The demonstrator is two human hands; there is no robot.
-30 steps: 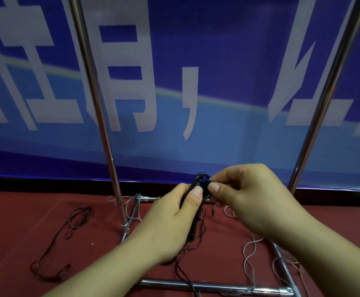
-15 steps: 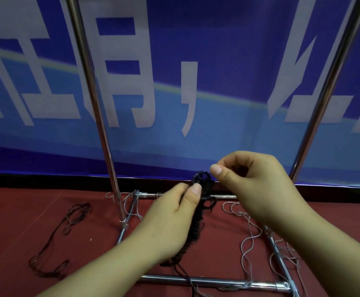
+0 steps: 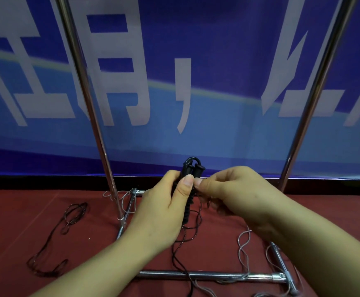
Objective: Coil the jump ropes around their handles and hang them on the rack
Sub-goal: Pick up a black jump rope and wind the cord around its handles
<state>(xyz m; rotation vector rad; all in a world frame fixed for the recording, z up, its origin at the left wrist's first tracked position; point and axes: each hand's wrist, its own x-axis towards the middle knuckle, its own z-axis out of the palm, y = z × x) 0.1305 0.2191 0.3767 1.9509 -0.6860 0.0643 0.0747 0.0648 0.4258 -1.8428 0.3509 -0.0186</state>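
The black handles (image 3: pixel 191 170) stand upright side by side, with black rope (image 3: pixel 187 209) coiled around them and a loose end hanging to the floor. Another dark rope (image 3: pixel 67 221) lies loose on the red floor, left of the steel rack (image 3: pixel 196 275). A grey rope (image 3: pixel 244 247) curls inside the rack's base.

The handles (image 3: pixel 193 170) I hold are black, ribbed with black cord lower down; a thin black rope (image 3: pixel 182 249) trails from them; the dark rope (image 3: pixel 67 219) at my left is brownish-black; pale grey ropes (image 3: pixel 244 247) lie at the right; the rack (image 3: pixel 196 275) is shiny silver; the carpet (image 3: pixel 25 211) is dark red; the far banner (image 3: pixel 217 61) is blue with white characters.
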